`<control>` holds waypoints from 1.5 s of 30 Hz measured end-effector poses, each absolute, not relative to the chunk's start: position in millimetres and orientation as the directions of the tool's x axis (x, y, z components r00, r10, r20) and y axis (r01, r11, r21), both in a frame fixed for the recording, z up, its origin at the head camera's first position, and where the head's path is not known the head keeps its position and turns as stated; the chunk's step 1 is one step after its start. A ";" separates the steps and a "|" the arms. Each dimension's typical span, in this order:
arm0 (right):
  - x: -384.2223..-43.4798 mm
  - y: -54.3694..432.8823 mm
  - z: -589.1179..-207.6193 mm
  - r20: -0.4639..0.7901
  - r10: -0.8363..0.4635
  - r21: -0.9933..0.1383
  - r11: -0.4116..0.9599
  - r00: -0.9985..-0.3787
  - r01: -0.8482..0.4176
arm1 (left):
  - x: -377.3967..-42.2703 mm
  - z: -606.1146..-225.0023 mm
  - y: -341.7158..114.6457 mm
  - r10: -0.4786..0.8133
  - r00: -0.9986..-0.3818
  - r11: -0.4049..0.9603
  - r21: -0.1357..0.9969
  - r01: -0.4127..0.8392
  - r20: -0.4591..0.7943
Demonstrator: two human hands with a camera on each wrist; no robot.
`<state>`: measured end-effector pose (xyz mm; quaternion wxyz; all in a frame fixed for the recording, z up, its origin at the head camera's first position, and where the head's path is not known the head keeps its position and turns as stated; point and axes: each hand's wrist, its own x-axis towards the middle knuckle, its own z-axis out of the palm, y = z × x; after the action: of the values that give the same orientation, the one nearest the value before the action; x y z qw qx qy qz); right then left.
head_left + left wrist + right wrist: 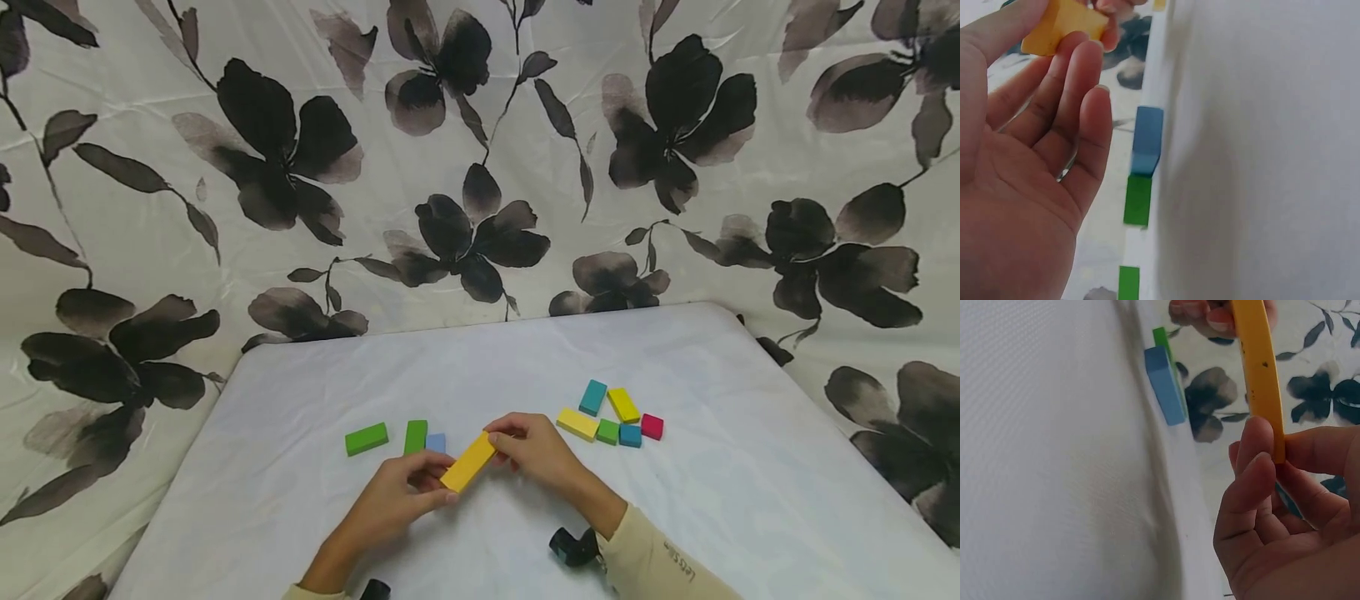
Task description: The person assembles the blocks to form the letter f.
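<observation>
Both hands hold one long yellow block above the table, slanted up toward the right in the head view. My left hand pinches its lower end between thumb and fingers. At the upper end my right hand grips it with thumb and fingertips. The right wrist view shows small dark specks on a face of the yellow block. Just beyond the left hand are a light blue block and a green block side by side, both partly hidden in the head view.
Another green block lies farther left. To the right sits a loose group: teal block, yellow blocks, small green block, blue block and red block. A white cloth covers the table; floral fabric hangs behind.
</observation>
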<state>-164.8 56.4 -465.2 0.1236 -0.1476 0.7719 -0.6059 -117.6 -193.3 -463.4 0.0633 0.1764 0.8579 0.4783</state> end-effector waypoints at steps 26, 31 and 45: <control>-180.0 85.8 -445.4 -0.115 -0.276 -0.973 0.225 -0.954 0.052 | -142.2 -458.7 -146.8 0.408 -0.900 0.490 0.795 0.357 0.153; -181.9 88.7 -446.7 -0.125 -0.248 -0.970 0.235 -0.961 0.066 | -143.1 -463.1 -141.6 0.424 -0.889 0.485 0.785 0.385 0.174; -185.6 92.3 -448.1 -0.150 -0.290 -0.958 0.278 -0.945 0.067 | -138.8 -469.0 -136.6 0.412 -0.903 0.456 0.831 0.318 0.119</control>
<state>-185.6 92.3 -448.1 0.1495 -0.0711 0.7853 -0.5966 -138.8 -136.6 -469.0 0.0494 0.2140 0.8519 0.4754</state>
